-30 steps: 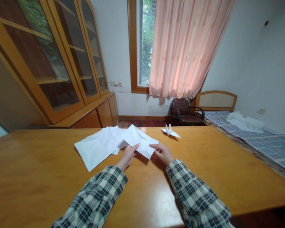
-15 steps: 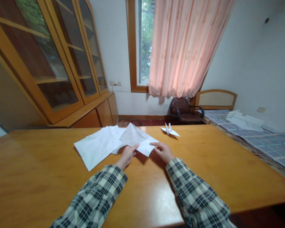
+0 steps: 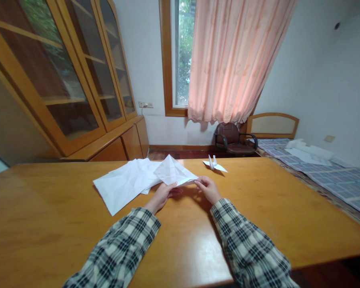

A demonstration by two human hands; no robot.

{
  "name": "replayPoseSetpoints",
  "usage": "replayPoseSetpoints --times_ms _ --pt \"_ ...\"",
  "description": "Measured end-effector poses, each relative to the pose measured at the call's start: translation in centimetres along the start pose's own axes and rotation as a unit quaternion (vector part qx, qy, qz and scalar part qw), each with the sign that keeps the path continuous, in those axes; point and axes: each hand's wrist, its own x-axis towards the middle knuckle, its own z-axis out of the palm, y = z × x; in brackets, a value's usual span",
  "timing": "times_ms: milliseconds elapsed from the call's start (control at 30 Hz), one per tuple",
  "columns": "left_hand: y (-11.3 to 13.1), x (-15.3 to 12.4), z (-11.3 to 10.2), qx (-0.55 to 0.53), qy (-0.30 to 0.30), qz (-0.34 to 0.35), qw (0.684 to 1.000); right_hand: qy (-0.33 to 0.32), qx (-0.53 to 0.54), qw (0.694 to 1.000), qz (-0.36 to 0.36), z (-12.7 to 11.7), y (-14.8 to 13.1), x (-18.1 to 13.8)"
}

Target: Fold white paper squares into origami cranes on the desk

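A creased white paper sheet [image 3: 173,173] is lifted off the wooden table [image 3: 63,208], its near edge raised and its far corner peaked up. My left hand [image 3: 162,195] pinches its near left edge. My right hand [image 3: 209,189] pinches its near right corner. Both arms wear plaid sleeves. Several more creased white sheets [image 3: 123,185] lie flat just left of the held one. A small folded white paper crane [image 3: 214,165] stands on the table beyond my right hand, apart from it.
A tall wooden glass-door cabinet [image 3: 63,80] lines the left wall. Behind the table are a window with a pink curtain [image 3: 234,60], a dark office chair [image 3: 232,139] and, at right, a bed [image 3: 324,168] with a blue checked cover.
Both hands have raised the sheet's near edge off the table and drawn closer together; the sheet has folded up into a peaked shape. The other sheets and crane have not moved.
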Motion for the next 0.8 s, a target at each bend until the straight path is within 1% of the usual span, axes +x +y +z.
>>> replayPoseSetpoints --times_ms 133,300,433,600,800 --pt "0.13 -0.18 0.17 0.011 -0.013 0.001 1.000 0.008 0.022 0.999 0.030 0.02 0.09 0.07" --pt "0.21 -0.32 0.46 0.028 -0.042 0.001 0.999 0.022 0.015 0.999 0.021 -0.04 -0.16 -0.04" --pt "0.11 -0.36 0.40 0.031 -0.047 0.002 0.998 0.028 0.005 0.999 0.021 -0.08 -0.14 -0.04" --pt "0.03 -0.52 0.29 0.040 -0.089 0.020 0.995 0.035 0.002 0.999 0.028 -0.02 -0.06 -0.01" --pt "-0.06 -0.47 0.50 0.047 -0.068 0.022 0.996 0.043 0.037 0.998 0.034 0.09 -0.12 0.06"
